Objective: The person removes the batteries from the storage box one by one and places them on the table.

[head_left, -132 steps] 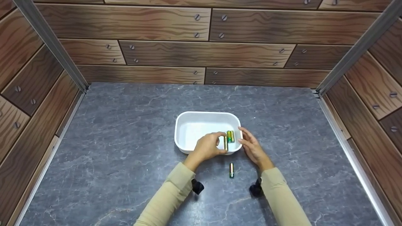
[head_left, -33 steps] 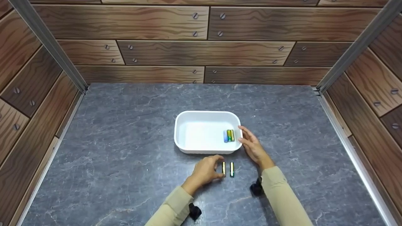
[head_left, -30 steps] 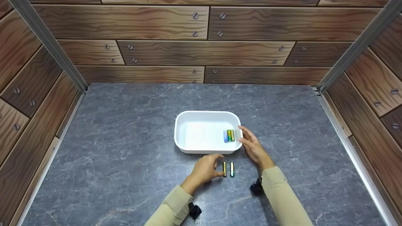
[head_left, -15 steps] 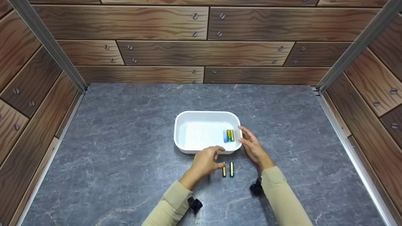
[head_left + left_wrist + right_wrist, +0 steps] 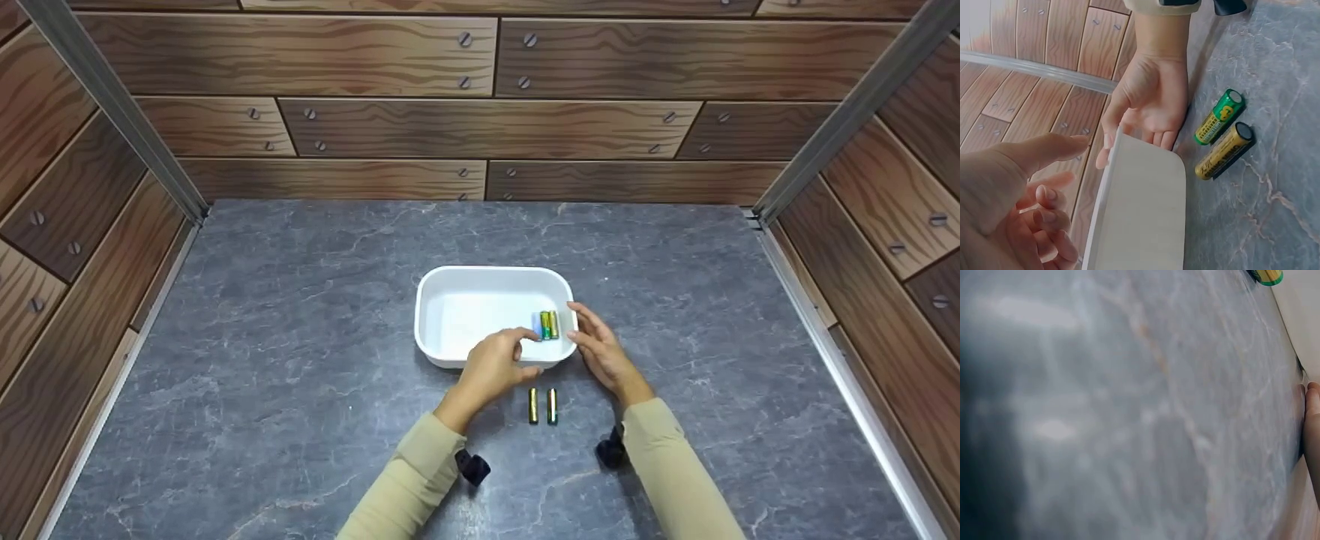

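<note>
A white plastic container (image 5: 442, 279) stands mid-table. Inside, by its right wall, lie a green-and-gold battery (image 5: 546, 325), a gold battery (image 5: 553, 325) and a light-blue battery-like piece (image 5: 537, 324), partly behind a fingertip. My left hand (image 5: 491, 369) is over the container's front rim, thumb and index finger spread apart with nothing between them. My right hand (image 5: 606, 358) holds the container's right side, fingers and thumb against its rim. On the table in front lie a gold-and-black battery (image 5: 1224, 151) and a green-and-gold battery (image 5: 1219, 117), side by side and apart.
The grey marbled tabletop (image 5: 300, 337) is bounded by wood-patterned walls (image 5: 375, 127) at the back and sides. Metal rails (image 5: 847, 375) run along the side edges. Black wrist cameras (image 5: 472, 467) sit below both hands.
Earlier my left hand held a battery over the container; it then set it on the table beside the other one. It has since let go and moved up over the container's rim. Right hand unchanged.
</note>
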Motion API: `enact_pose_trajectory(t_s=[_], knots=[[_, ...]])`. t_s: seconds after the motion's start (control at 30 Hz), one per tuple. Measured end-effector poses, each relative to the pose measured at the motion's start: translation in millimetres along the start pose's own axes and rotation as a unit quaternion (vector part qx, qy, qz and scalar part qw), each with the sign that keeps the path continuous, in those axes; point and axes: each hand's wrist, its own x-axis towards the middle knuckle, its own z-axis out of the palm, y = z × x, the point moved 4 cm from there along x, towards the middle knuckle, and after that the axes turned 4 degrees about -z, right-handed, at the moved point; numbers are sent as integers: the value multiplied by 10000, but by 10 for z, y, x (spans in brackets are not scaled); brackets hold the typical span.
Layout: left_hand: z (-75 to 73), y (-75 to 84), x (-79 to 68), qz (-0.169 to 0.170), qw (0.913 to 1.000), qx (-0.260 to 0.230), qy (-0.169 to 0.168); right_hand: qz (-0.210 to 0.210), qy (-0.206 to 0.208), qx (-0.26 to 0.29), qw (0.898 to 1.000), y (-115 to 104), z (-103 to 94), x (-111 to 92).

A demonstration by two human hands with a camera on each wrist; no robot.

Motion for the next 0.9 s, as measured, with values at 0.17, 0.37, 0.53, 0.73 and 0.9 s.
enact_pose_trajectory(t_s=[0.17,0.37,0.53,0.73,0.9], knots=[[-3,-13,78,-63,10000,-25,41,-57,6,35,10000,-4,3,-1],[21,-48,172,-229,9997,-87,-58,-62,-16,54,10000,2,-2,4],[45,-75,242,-363,9992,-87,-150,-43,-13,20,10000,10,-8,9],[66,-103,307,-459,9988,58,-155,-70,7,64,10000,12,-7,6],[81,-121,358,-532,9984,130,-99,-11,-11,-8,10000,-2,-2,-2]])
